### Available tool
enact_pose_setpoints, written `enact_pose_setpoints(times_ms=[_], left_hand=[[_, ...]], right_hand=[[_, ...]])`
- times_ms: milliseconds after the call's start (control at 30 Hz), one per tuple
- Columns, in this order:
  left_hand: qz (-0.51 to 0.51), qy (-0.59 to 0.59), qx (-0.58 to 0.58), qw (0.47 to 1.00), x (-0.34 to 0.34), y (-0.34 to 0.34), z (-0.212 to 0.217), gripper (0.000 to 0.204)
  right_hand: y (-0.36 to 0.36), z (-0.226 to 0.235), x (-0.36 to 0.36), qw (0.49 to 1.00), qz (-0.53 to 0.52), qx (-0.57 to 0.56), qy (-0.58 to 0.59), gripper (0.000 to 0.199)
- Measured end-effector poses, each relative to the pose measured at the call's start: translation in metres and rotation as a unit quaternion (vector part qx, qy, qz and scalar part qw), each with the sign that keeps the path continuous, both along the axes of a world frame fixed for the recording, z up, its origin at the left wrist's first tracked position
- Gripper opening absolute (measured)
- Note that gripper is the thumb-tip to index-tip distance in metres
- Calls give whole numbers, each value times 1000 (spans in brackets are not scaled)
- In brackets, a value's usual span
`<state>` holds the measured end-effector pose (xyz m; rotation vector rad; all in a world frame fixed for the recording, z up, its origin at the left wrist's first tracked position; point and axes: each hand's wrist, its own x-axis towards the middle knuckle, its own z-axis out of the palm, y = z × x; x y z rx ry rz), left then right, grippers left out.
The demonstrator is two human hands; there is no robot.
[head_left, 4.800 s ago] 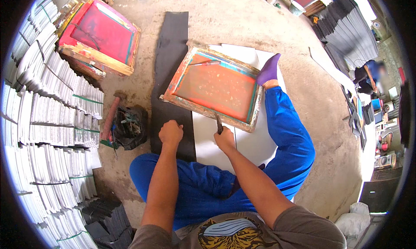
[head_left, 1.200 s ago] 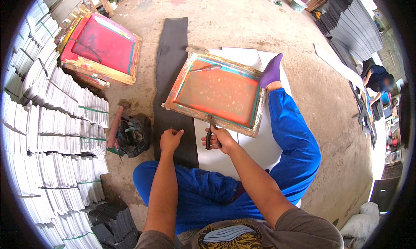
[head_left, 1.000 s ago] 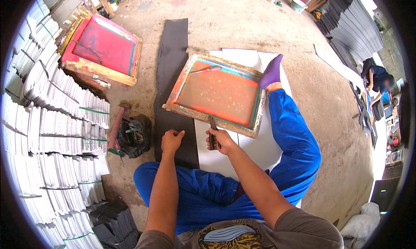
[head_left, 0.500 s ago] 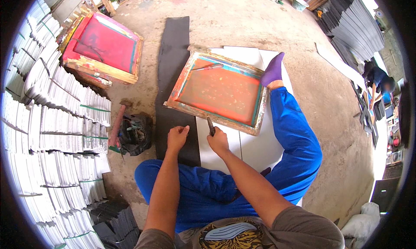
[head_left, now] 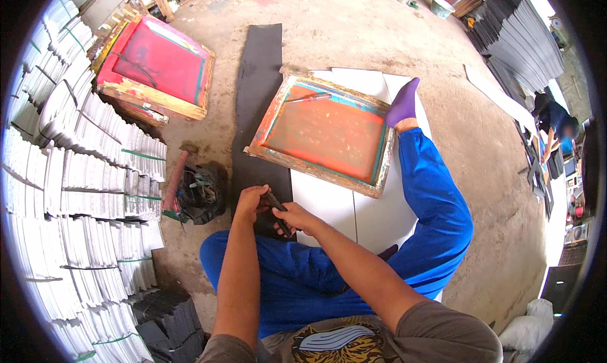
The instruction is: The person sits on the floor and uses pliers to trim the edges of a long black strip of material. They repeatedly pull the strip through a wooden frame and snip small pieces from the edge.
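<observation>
Two bare hands meet over a dark, narrow tool [head_left: 277,211], apparently a short squeegee or blade: the left hand [head_left: 250,202] curls its fingers around the upper end, the right hand [head_left: 296,219] pinches the lower end, both closed on it, just above the lap of a person seated on a concrete floor [head_left: 354,34] in blue trousers [head_left: 436,205]. The tool sits at the near edge of a long black strip of sheet material [head_left: 259,91], beside white sheets [head_left: 354,211] spread flat under a wooden printing screen [head_left: 325,132] whose mesh is coated orange-red. By appearance the work stands at a pause between passes: the screen lies down on the white sheets with a red pen-like stick [head_left: 308,98] resting inside its far edge, yet the tool is off the mesh, so a pull of ink seems yet to come. A second screen [head_left: 158,66], red and pink, lies well apart at the upper left. Room is tight on the left, where banded stacks of white sheets [head_left: 82,199] rise in a wall and a black bag [head_left: 202,189] with a reddish stick beside it sits near the left wrist; the right leg, ending in a purple sock [head_left: 403,102], borders the screen's right edge. Open floor lies beyond the screen and to the right, where another person [head_left: 559,126] works near stacks of dark sheets [head_left: 518,37].
</observation>
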<state>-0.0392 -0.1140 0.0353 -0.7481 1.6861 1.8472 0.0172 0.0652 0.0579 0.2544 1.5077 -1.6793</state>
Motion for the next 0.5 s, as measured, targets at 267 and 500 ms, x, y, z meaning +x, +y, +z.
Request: enact_pose_setpoints(times_ms=[267, 500], left_hand=[[-107, 80, -439, 888, 1, 10, 27, 36], [-107, 122, -407, 899, 0, 21, 23, 41]], right_hand=[[52, -2, -14, 935, 21, 336, 112, 46], [90, 34, -33, 869, 82, 458, 167, 38]])
